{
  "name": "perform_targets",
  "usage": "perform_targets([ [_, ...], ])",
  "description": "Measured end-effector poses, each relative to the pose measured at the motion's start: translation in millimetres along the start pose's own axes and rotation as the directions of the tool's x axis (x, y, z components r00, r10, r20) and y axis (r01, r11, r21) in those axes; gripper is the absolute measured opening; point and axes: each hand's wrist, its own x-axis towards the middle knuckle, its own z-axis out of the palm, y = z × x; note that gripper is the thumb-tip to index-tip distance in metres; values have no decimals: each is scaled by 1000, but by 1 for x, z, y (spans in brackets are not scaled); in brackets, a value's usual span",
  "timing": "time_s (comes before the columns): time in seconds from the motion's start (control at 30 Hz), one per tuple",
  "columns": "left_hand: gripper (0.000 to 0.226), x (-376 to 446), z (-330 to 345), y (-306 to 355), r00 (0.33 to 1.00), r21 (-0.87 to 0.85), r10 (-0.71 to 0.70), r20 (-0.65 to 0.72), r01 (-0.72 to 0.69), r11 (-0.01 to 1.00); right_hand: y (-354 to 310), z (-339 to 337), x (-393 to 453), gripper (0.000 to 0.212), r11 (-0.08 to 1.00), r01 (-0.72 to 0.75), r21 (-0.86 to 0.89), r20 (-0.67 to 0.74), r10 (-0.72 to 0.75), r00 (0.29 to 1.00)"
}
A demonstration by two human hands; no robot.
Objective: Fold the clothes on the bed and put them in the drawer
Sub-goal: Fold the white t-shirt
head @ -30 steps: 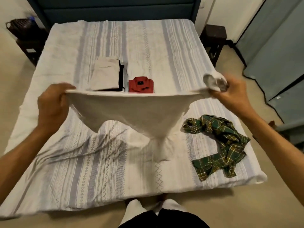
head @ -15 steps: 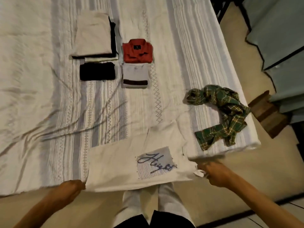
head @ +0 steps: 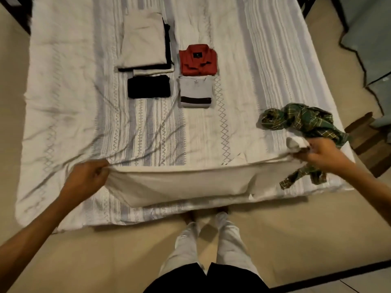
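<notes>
A cream white T-shirt [head: 182,185] is stretched wide just above the near edge of the bed [head: 67,115]. My left hand [head: 86,178] grips its left end and my right hand [head: 317,153] grips its right end, with a bunched sleeve sticking up beside the thumb. A crumpled green plaid shirt [head: 304,123] lies unfolded under and behind my right hand. Folded pieces sit in the middle of the bed: a beige stack [head: 143,45], a black piece [head: 149,86], a red shirt [head: 197,59] and a grey shirt [head: 195,92]. No drawer is in view.
The striped bedspread is wrinkled on the left half. My legs stand on the tan floor [head: 105,254] at the foot of the bed. A teal curtain [head: 368,34] and a brown wooden step [head: 366,136] are to the right.
The white T-shirt went from held up high, down to the bed's near edge, and is now lifted again and stretched wider. My right hand moved out over the plaid shirt.
</notes>
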Motion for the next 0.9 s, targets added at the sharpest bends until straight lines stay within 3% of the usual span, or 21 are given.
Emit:
perform_targets([
  [0.13, 28, 37, -54, 21, 964, 46, 22, -266, -11, 999, -55, -67, 16, 8, 993, 90, 75, -270, -67, 960],
  [0.2, 19, 47, -87, 30, 921, 61, 70, -382, -51, 997, -81, -98, 13, 8, 981, 144, 126, -415, -80, 906],
  [0.27, 30, 51, -118, 36, 868, 71, 100, -487, -75, 995, -104, -122, 3, 12, 973, 176, 150, -522, -73, 850],
  [0.37, 45, 45, -148, 42, 796, 44, 119, -593, -116, 992, -128, -142, -26, 22, 953, 258, 159, -616, -108, 780],
  [0.47, 46, 22, -153, 40, 763, 12, 101, -638, -122, 993, -134, -132, -63, 26, 937, 305, 170, -650, -126, 750],
  [0.63, 56, -38, -116, 23, 844, -11, 121, -522, -148, 989, -109, -95, -110, 47, 962, 232, 145, -451, -144, 881],
  [0.73, 31, -82, -87, 14, 896, 5, 102, -432, -111, 994, -70, -71, -127, 49, 981, 192, 37, -271, -175, 946],
  [0.9, 31, -154, -41, 3, 952, 59, 115, -285, -102, 993, -24, -35, -166, 71, 977, 203, -69, -91, -209, 974],
])
